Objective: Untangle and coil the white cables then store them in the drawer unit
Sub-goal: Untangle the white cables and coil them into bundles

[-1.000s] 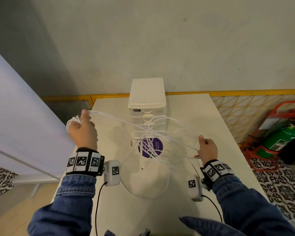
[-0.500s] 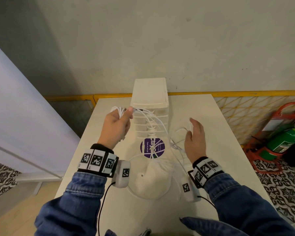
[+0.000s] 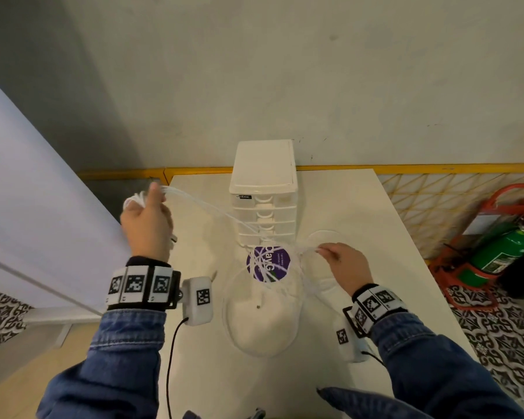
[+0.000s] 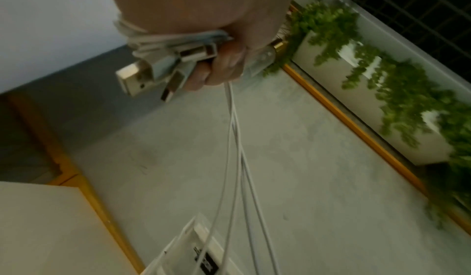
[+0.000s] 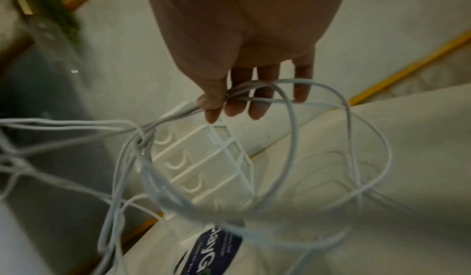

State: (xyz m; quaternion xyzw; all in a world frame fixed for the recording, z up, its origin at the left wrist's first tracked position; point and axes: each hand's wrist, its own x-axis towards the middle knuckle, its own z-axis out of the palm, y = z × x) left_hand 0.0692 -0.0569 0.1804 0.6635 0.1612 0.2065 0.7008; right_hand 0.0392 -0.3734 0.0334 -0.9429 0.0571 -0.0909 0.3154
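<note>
Hands (image 3: 147,225) apart again, white cables (image 3: 212,208) taut between.

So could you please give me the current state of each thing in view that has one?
white cables: tangled, stretched between both hands.
USB plugs: bunched in the left hand.
left hand: grips coiled cable ends.
right hand: pinches strands.
drawer unit: upright, drawers closed.
</note>
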